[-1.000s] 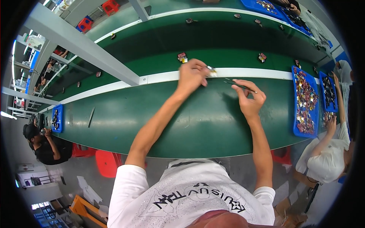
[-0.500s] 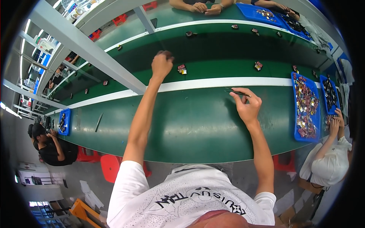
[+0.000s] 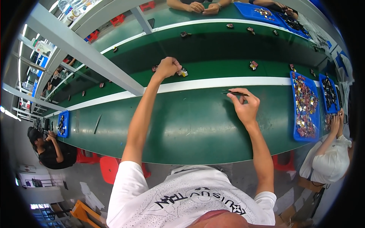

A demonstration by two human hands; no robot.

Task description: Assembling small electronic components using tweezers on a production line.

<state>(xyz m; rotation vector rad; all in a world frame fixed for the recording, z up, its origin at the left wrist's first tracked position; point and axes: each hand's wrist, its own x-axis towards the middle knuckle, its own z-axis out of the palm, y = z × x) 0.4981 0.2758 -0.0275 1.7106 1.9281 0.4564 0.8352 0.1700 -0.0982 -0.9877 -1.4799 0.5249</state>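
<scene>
My left hand [image 3: 167,67] is stretched far out over the green conveyor belt [image 3: 213,72], fingers curled closed right beside a small dark-and-yellow part [image 3: 183,72]; whether it holds anything I cannot see. My right hand [image 3: 245,105] rests nearer to me on the green work table [image 3: 190,125] and pinches thin dark tweezers [image 3: 234,92], whose tips point left along the white stripe [image 3: 213,84].
More small parts [image 3: 253,65] lie spaced along the belt. Blue trays [image 3: 305,106] heaped with small parts sit at my right, beside a seated person in white [image 3: 330,161]. A grey metal beam [image 3: 87,57] crosses at upper left. Other people's hands [image 3: 201,7] work across the line.
My left arm has swung from near my right hand out onto the belt and now hovers beside a small part. My right hand keeps the tweezers in about the same place.
</scene>
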